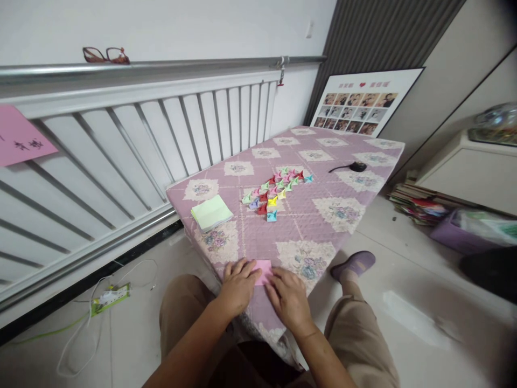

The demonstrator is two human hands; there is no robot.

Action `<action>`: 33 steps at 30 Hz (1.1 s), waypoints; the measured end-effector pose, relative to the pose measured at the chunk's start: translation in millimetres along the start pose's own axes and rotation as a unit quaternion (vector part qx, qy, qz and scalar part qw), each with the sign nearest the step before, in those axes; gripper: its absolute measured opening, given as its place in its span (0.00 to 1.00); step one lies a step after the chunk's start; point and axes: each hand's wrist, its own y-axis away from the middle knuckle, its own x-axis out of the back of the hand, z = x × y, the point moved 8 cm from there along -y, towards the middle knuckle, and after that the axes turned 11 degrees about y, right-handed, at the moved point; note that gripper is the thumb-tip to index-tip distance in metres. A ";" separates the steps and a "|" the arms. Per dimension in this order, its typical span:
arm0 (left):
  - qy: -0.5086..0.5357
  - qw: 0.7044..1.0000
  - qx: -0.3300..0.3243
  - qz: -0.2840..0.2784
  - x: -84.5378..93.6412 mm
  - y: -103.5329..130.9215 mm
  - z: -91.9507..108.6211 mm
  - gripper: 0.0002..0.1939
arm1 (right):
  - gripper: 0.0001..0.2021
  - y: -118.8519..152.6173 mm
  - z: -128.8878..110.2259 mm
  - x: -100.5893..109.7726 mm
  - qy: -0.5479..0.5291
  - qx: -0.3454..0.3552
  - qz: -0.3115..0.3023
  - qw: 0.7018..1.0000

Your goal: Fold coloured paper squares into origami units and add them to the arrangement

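Observation:
A small square of pink paper lies flat near the table's front corner. My left hand rests on its left side, fingers spread and the thumb on the paper. From the right, my right hand lies over the paper's edge with its fingers stretched out. Beyond my hands sits a group of small folded paper pieces in red, pink, green, yellow and blue, set in slanting rows. To the left is a stack of pale green paper squares.
A purple flowered cloth covers the table. Toward its far right lies a black round object with a strap. A white radiator runs along the left, with eyeglasses on the pipe above. A power strip is on the floor.

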 end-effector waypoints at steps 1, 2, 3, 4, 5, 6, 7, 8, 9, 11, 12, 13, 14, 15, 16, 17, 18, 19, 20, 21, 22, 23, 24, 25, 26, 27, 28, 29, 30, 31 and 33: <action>0.001 1.000 0.000 -0.003 0.2 0.3 -0.1 0.25 | 0.09 3.7 -2.1 0.1 -0.003 0.015 -0.004 1.000; 0.002 1.000 0.001 -0.005 0.4 0.7 -0.5 0.25 | 0.09 7.1 -2.4 0.2 -0.008 0.022 -0.007 1.000; 0.003 1.000 0.002 -0.006 0.8 1.1 -1.3 0.25 | 0.09 10.0 -0.9 0.6 -0.014 0.022 -0.006 1.000; 0.004 1.000 0.003 -0.004 1.4 1.6 -2.2 0.25 | 0.09 12.2 1.7 1.6 -0.022 0.018 -0.001 1.000; 0.004 1.000 0.005 -0.001 2.0 1.9 -3.5 0.25 | 0.08 13.5 4.8 2.6 -0.030 0.012 0.005 0.999; 0.004 1.000 0.009 0.003 2.6 2.3 -5.2 0.25 | 0.08 13.9 7.8 3.3 -0.039 0.006 0.010 0.999; 0.005 1.000 0.014 0.007 2.9 2.5 -7.3 0.24 | 0.08 13.3 10.3 3.5 -0.047 0.001 0.012 0.999; 0.006 1.000 0.020 0.011 3.0 2.7 -9.4 0.24 | 0.08 11.8 12.7 3.4 -0.052 -0.007 0.013 0.999; 0.008 1.000 0.025 0.014 2.7 2.8 -11.3 0.24 | 0.08 9.5 15.0 2.8 -0.054 -0.019 0.012 0.998; 0.012 0.999 0.030 0.020 1.6 2.8 -13.8 0.24 | 0.10 3.6 18.7 1.3 -0.045 -0.053 0.009 0.998; 0.015 0.999 0.030 0.023 1.1 2.8 -14.4 0.25 | 0.11 0.5 19.9 0.6 -0.033 -0.072 0.006 0.997; 0.019 0.999 0.029 0.027 0.8 2.8 -14.6 0.25 | 0.12 -2.4 20.5 -0.2 -0.019 -0.090 0.000 0.996; 0.023 0.999 0.029 0.032 1.0 2.9 -14.6 0.26 | 0.13 -5.0 20.5 -1.3 -0.006 -0.106 -0.009 0.994; 0.029 0.998 0.029 0.038 1.5 3.1 -14.5 0.27 | 0.12 -7.1 20.2 -2.7 0.005 -0.121 -0.021 0.992; 0.035 0.998 0.031 0.045 2.4 3.4 -14.5 0.28 | 0.11 -8.6 19.8 -4.1 0.011 -0.134 -0.033 0.990; 0.041 0.997 0.033 0.052 3.4 3.7 -14.5 0.29 | 0.10 -9.4 19.7 -5.4 0.011 -0.147 -0.044 0.988; 0.047 0.997 0.035 0.058 4.2 4.1 -14.6 0.31 | 0.09 -9.6 19.8 -6.3 0.006 -0.158 -0.051 0.986; 0.053 0.996 0.039 0.064 5.0 4.5 -14.8 0.32 | 0.08 -9.3 20.2 -6.6 -0.003 -0.168 -0.054 0.984; 0.060 0.995 0.042 0.070 5.5 4.9 -15.2 0.33 | 0.07 -8.7 20.7 -6.7 -0.014 -0.176 -0.053 0.983; 0.067 0.994 0.044 0.077 5.9 5.3 -15.7 0.34 | 0.07 -7.9 21.3 -6.7 -0.027 -0.181 -0.050 0.982; 0.075 0.993 0.046 0.084 6.3 5.7 -16.4 0.34 | 0.07 -7.1 21.7 -6.9 -0.040 -0.182 -0.047 0.981; 0.083 0.991 0.048 0.092 6.7 6.0 -17.4 0.35 | 0.07 -6.2 21.9 -7.3 -0.051 -0.180 -0.046 0.981; 0.094 0.989 0.050 0.100 7.3 6.2 -18.5 0.36 | 0.07 -5.4 22.0 -8.1 -0.061 -0.177 -0.048 0.981; 0.106 0.987 0.053 0.108 8.1 6.2 -19.8 0.37 | 0.08 -4.6 22.3 -9.0 -0.070 -0.175 -0.051 0.981; 0.121 0.984 0.056 0.116 9.2 6.0 -21.1 0.38 | 0.08 -3.9 22.9 -10.1 -0.077 -0.175 -0.056 0.980; 0.138 0.981 0.061 0.124 10.7 5.5 -22.6 0.38 | 0.08 -3.1 23.8 -11.2 -0.083 -0.178 -0.061 0.979; 0.156 0.977 0.066 0.133 12.7 4.9 -23.8 0.37 | 0.08 -2.5 24.7 -12.2 -0.090 -0.181 -0.065 0.977; 0.174 0.972 0.068 0.142 15.1 4.3 -24.2 0.36 | 0.09 -2.0 25.6 -13.0 -0.097 -0.183 -0.067 0.976; 0.194 0.967 0.067 0.153 18.0 3.7 -23.8 0.34 | 0.09 -1.7 26.0 -13.5 -0.105 -0.182 -0.067 0.975; 0.212 0.961 0.062 0.165 21.2 3.3 -22.3 0.32 | 0.09 -1.4 26.0 -13.5 -0.111 -0.179 -0.063 0.976; 0.244 0.950 0.040 0.193 28.0 4.1 -16.8 0.28 | 0.09 -0.3 24.6 -11.7 -0.116 -0.164 -0.047 0.978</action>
